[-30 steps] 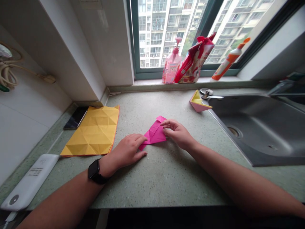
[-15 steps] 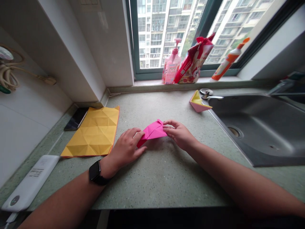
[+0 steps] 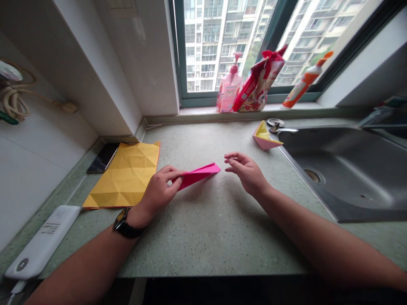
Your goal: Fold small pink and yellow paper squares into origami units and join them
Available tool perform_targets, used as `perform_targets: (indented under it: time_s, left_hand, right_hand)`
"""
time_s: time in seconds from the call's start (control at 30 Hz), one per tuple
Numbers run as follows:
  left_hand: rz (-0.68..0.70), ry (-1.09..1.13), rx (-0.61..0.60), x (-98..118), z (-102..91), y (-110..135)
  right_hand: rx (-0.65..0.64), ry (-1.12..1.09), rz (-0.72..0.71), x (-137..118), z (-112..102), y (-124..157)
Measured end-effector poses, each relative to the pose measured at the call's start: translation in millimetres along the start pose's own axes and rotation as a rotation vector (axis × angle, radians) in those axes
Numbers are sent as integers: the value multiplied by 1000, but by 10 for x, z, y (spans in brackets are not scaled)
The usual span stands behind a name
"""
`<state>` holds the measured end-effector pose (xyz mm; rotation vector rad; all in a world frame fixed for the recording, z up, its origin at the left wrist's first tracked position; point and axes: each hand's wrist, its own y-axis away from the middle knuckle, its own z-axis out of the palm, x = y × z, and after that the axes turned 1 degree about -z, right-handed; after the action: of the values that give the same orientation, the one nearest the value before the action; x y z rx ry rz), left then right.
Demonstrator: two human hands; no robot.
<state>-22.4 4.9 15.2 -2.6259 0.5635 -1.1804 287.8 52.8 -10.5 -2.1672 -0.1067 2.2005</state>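
Note:
A folded sheet of pink paper (image 3: 202,174) is tilted up over the middle of the counter, its narrow end pointing right. My left hand (image 3: 162,188) pinches its left end between thumb and fingers, and a black watch (image 3: 125,223) sits on that wrist. Just right of the paper's tip, my right hand (image 3: 244,169) is held apart from it, fingers spread and slightly bent, with nothing in them. Farther back stands a folded pink and yellow paper piece (image 3: 266,137) beside the sink.
Creased yellow paper (image 3: 124,176) lies at the left, partly over a black phone (image 3: 102,157). A white power bank (image 3: 44,239) with a cable is nearer. The steel sink (image 3: 352,169) takes up the right. A pump bottle (image 3: 229,89), red bag and orange bottle line the windowsill.
My right hand has let go of the pink paper and moved slightly right. My left hand has shifted left and turned the paper, which now shows a narrower side.

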Motion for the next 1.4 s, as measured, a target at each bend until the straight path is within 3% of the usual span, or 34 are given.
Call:
perform_targets:
  time_s: [0.1, 0.23, 0.33, 0.4, 0.47, 0.57, 0.63, 0.7, 0.8, 0.9, 0.97, 1.2, 1.4]
  left_hand:
    - [-233, 295, -94, -4, -5, -39]
    - [-576, 688, -224, -14, 24, -58]
    - [-695, 737, -275, -17, 37, -53]
    - [-658, 556, -259, -21, 33, -43]
    - [-506, 256, -220, -28, 22, -27]
    - [-254, -90, -180, -46, 20, 0]
    - [-183, -180, -169, -64, 39, 11]
    - [-165, -208, -158, -83, 69, 14]
    - [-148, -227, -148, -102, 105, 10]
    - [-126, -249, -151, -104, 117, 11]
    - [-114, -250, -155, -100, 118, 14]
    - [-98, -158, -221, -71, 124, 19]
    - [-192, -37, -241, -43, 127, 11]
  right_hand:
    - [115, 12, -53, -36, -110, -85]
    - [147, -27, -18, -17, -169, -146]
    - [137, -38, 13, 25, -147, -151]
    - [132, -14, -6, 50, -129, -150]
    - [125, 48, -71, 65, -120, -147]
    - [100, 239, -254, 54, -112, -119]
    - [51, 388, -411, 25, -96, -70]
    - [-46, 521, -564, -11, -67, 5]
    - [-298, 709, -757, -40, -9, 136]
    - [-553, 866, -853, -14, 44, 232]
    - [-638, 940, -860, 22, 64, 256]
    - [-630, 1071, -810, 78, 57, 208]
    - [-611, 1086, -791, 104, 37, 171]
